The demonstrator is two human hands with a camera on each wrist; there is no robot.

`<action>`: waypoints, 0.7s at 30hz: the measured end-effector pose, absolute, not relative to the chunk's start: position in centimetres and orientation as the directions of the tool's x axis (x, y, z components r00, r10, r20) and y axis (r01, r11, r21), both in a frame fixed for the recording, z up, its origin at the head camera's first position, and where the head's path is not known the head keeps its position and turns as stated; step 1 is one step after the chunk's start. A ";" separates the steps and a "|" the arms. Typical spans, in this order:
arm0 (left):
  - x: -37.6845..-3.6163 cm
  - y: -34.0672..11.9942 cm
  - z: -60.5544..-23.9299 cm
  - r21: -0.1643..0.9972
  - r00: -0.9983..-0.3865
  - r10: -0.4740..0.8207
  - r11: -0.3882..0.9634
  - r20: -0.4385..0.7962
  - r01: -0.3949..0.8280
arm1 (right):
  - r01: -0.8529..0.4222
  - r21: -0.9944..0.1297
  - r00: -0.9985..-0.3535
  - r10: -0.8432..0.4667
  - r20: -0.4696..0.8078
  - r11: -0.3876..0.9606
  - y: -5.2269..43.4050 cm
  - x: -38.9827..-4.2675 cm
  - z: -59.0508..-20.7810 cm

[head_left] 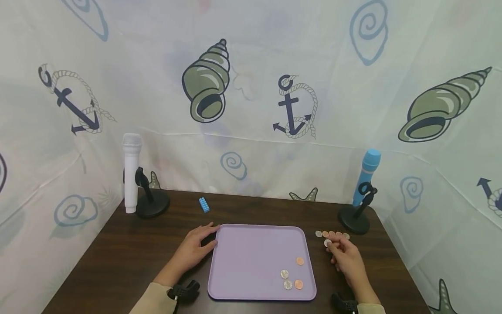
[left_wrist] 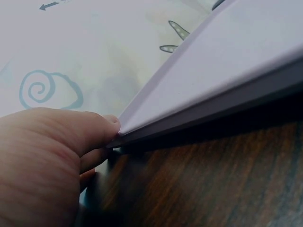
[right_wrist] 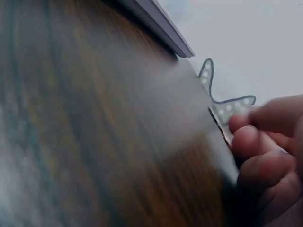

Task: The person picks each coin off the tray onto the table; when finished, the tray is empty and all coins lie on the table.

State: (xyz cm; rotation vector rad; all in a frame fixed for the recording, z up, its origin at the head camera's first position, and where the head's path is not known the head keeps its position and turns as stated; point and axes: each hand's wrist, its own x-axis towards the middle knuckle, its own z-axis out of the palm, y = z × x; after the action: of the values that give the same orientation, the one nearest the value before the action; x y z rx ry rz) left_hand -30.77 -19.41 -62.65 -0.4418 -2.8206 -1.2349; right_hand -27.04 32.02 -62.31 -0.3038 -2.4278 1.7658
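A lilac tray (head_left: pixel 251 261) lies on the dark wooden table. My left hand (head_left: pixel 195 247) rests against its left edge near the far corner, fingers mostly straight; in the left wrist view the thumb (left_wrist: pixel 102 126) touches the rim. Two copper coins (head_left: pixel 300 261) and two silver coins (head_left: pixel 284 274) lie in the tray's right part. To the right of the tray, my right hand (head_left: pixel 347 257) pinches a silver coin (head_left: pixel 327 243) between thumb and fingers. That coin (right_wrist: pixel 219 124) appears edge-on in the right wrist view. Just beyond the hand lies a row of several coins (head_left: pixel 319 233), partly hidden by the fingers.
A white microphone (head_left: pixel 131 174) leans on a black stand (head_left: pixel 153 203) at the back left. At the back right, a blue microphone (head_left: pixel 366 174) is in another black stand (head_left: pixel 354 219). A small blue toy brick (head_left: pixel 204 205) lies behind the tray. A printed cloth hangs behind the table.
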 end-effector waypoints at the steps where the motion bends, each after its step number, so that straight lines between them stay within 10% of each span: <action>1: -30.8 -19.4 -62.6 0.716 -0.959 0.246 0.645 0.138 0.268 | 0.094 -0.944 -0.975 0.220 -0.023 0.317 32.0 -27.1 -62.3; 21: -31.0 -19.3 -62.8 0.730 -0.963 0.237 0.635 0.125 0.251 | 0.203 -0.876 -0.956 0.283 -0.080 0.437 31.2 -27.1 -61.5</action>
State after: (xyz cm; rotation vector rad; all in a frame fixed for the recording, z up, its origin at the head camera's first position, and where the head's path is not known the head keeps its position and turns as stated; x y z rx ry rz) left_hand -31.02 -19.29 -62.83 -0.4219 -2.8248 -1.2658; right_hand -27.14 31.16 -61.45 -0.4403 -2.5957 1.5655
